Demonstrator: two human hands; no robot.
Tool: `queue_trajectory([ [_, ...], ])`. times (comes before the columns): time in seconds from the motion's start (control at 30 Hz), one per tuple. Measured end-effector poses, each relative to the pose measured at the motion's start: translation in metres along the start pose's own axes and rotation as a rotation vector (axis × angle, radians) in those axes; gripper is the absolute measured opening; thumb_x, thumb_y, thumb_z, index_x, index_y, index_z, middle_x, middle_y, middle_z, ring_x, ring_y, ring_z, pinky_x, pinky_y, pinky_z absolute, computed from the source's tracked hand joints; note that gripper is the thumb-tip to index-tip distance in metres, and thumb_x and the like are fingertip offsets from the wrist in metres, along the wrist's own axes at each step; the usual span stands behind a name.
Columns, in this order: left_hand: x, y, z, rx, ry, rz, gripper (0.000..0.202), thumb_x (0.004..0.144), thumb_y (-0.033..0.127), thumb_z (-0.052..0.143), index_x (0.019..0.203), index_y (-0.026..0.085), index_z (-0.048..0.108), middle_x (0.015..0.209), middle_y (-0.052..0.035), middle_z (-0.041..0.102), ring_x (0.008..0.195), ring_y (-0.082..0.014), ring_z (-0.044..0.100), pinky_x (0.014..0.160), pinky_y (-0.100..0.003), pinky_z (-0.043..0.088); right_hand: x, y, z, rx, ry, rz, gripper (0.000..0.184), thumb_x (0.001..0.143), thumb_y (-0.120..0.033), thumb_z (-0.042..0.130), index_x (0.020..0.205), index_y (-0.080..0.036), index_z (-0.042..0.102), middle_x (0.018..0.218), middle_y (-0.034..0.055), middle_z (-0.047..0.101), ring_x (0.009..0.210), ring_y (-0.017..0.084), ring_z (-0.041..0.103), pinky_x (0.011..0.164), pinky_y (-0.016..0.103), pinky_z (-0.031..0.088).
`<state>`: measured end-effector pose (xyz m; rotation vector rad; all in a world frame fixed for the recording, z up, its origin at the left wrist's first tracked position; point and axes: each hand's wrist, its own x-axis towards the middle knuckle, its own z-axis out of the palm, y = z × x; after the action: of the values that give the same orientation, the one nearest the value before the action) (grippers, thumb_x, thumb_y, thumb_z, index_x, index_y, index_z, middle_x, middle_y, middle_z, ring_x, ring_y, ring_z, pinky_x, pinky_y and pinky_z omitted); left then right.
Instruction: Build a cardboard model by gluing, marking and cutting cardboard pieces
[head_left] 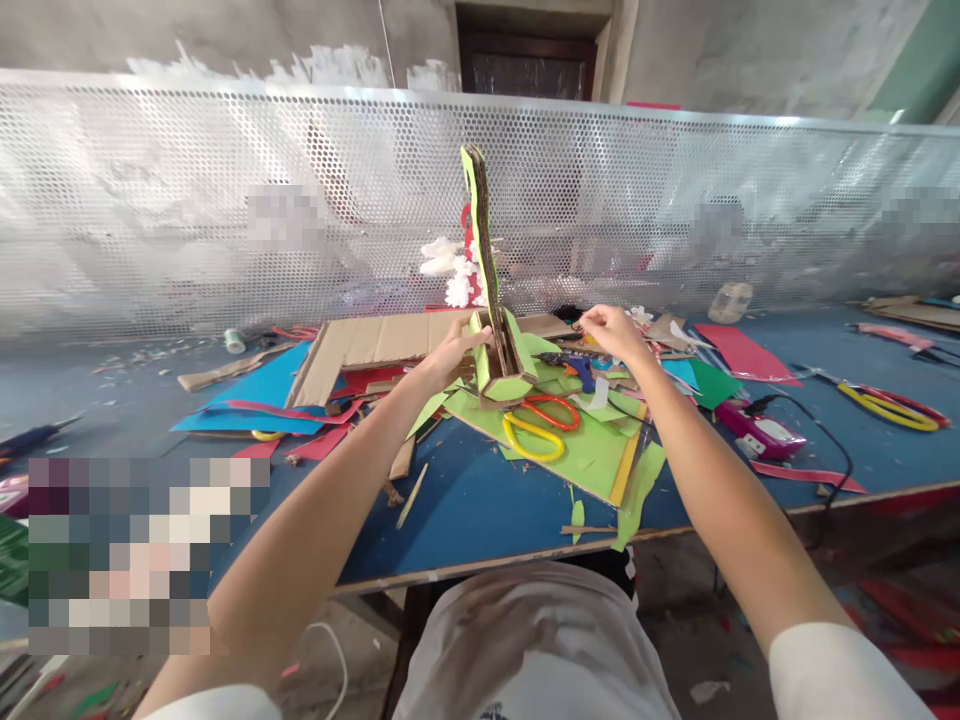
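Note:
My left hand [455, 352] is closed on the near-left side of a green-faced cardboard model [511, 386]. Its base is an open box shape, and a tall layered cardboard upright [484, 235] rises from it. To the right, my right hand [609, 330] is raised over the scraps, apart from the model, with fingers pinched together; whatever they may hold is too small to make out. Scissors with red and yellow handles [534, 450] lie in front of the model on a green sheet [581, 478]. Between model and right hand rests a blue glue gun [579, 370].
White flowers [461, 288] on a red piece stand behind the model. Brown cardboard [375, 345] and blue sheets [259, 395] lie left. A purple power strip [765, 432], yellow-and-red-handled cutters [892, 405] and a red sheet [742, 352] are right. A perforated metal screen [262, 150] borders the table.

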<state>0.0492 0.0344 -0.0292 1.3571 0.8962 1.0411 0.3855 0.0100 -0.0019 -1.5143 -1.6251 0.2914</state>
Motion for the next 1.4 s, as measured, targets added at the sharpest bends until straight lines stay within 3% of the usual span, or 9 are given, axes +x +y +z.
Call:
queue_trajectory([
  [0.2, 0.000, 0.001, 0.000, -0.003, 0.016, -0.007, 0.090, 0.072, 0.062, 0.102, 0.140, 0.034, 0.051, 0.099, 0.0001, 0.076, 0.067, -0.0157, 0.069, 0.059, -0.027, 0.043, 0.001, 0.023, -0.011, -0.340, -0.011, 0.048, 0.018, 0.098, -0.025, 0.066, 0.094, -0.017, 0.081, 0.095, 0.0106, 0.085, 0.089, 0.024, 0.075, 0.080, 0.032, 0.049],
  [0.43, 0.000, 0.001, -0.001, 0.000, -0.001, -0.013, 0.092, 0.073, 0.063, 0.102, 0.145, 0.035, 0.052, 0.100, 0.0004, 0.078, 0.074, -0.0169, 0.074, 0.066, -0.029, 0.050, -0.002, 0.027, -0.027, -0.406, 0.052, 0.097, 0.025, 0.103, -0.028, 0.063, 0.102, -0.016, 0.085, 0.106, 0.0146, 0.086, 0.094, 0.026, 0.076, 0.085, 0.033, 0.052],
  [0.57, -0.001, 0.001, -0.002, -0.015, -0.004, -0.005, 0.093, 0.072, 0.061, 0.102, 0.145, 0.034, 0.052, 0.103, -0.0004, 0.078, 0.079, -0.0183, 0.076, 0.068, -0.030, 0.052, -0.001, 0.027, -0.029, -0.421, 0.014, 0.090, 0.024, 0.104, -0.025, 0.063, 0.102, -0.015, 0.084, 0.105, 0.0154, 0.086, 0.093, 0.026, 0.077, 0.085, 0.033, 0.052],
  [0.67, -0.002, 0.001, 0.000, -0.012, 0.004, 0.001, 0.089, 0.072, 0.061, 0.102, 0.141, 0.034, 0.053, 0.101, 0.0006, 0.077, 0.079, -0.0176, 0.075, 0.068, -0.030, 0.052, -0.001, 0.024, -0.022, -0.398, -0.086, 0.037, 0.018, 0.102, -0.025, 0.068, 0.102, -0.016, 0.084, 0.107, 0.0139, 0.086, 0.095, 0.025, 0.078, 0.086, 0.031, 0.053],
  [0.83, 0.000, 0.002, 0.000, -0.005, 0.022, -0.018, 0.090, 0.070, 0.061, 0.102, 0.140, 0.034, 0.052, 0.097, 0.0013, 0.076, 0.069, -0.0156, 0.069, 0.062, -0.028, 0.047, -0.006, 0.008, -0.002, -0.262, -0.458, -0.158, 0.017, 0.103, -0.029, 0.070, 0.108, -0.017, 0.082, 0.102, 0.0101, 0.086, 0.087, 0.021, 0.075, 0.080, 0.029, 0.052],
  [0.9, 0.001, 0.001, -0.001, -0.002, 0.027, -0.026, 0.090, 0.070, 0.061, 0.102, 0.140, 0.035, 0.052, 0.096, 0.0014, 0.076, 0.064, -0.0148, 0.066, 0.059, -0.028, 0.044, -0.009, -0.002, 0.007, -0.293, -0.529, -0.200, 0.018, 0.103, -0.030, 0.070, 0.107, -0.018, 0.083, 0.097, 0.0083, 0.085, 0.081, 0.021, 0.072, 0.076, 0.029, 0.049],
  [1.03, 0.003, 0.001, -0.003, -0.002, 0.015, -0.028, 0.088, 0.070, 0.063, 0.102, 0.138, 0.036, 0.054, 0.093, 0.0020, 0.073, 0.061, -0.0137, 0.062, 0.057, -0.028, 0.042, -0.017, -0.022, 0.019, -0.314, -0.561, -0.226, 0.020, 0.103, -0.030, 0.070, 0.110, -0.017, 0.084, 0.098, 0.0086, 0.084, 0.082, 0.020, 0.071, 0.075, 0.029, 0.047],
  [1.2, 0.001, 0.012, -0.007, -0.031, 0.027, -0.028, 0.090, 0.068, 0.063, 0.103, 0.138, 0.035, 0.055, 0.095, 0.0006, 0.071, 0.075, -0.0196, 0.070, 0.068, -0.033, 0.053, -0.025, -0.035, 0.031, -0.308, -0.615, -0.265, 0.021, 0.105, -0.028, 0.065, 0.106, -0.017, 0.083, 0.095, 0.0087, 0.085, 0.081, 0.021, 0.072, 0.073, 0.030, 0.045],
  [1.4, -0.002, 0.033, -0.020, -0.094, 0.052, -0.013, 0.079, 0.072, 0.063, 0.101, 0.133, 0.032, 0.061, 0.105, -0.0065, 0.076, 0.089, -0.0285, 0.076, 0.077, -0.041, 0.061, -0.032, -0.038, 0.046, -0.424, -0.629, -0.370, 0.021, 0.107, -0.027, 0.067, 0.115, -0.018, 0.085, 0.119, 0.0133, 0.087, 0.104, 0.027, 0.078, 0.083, 0.030, 0.047],
])
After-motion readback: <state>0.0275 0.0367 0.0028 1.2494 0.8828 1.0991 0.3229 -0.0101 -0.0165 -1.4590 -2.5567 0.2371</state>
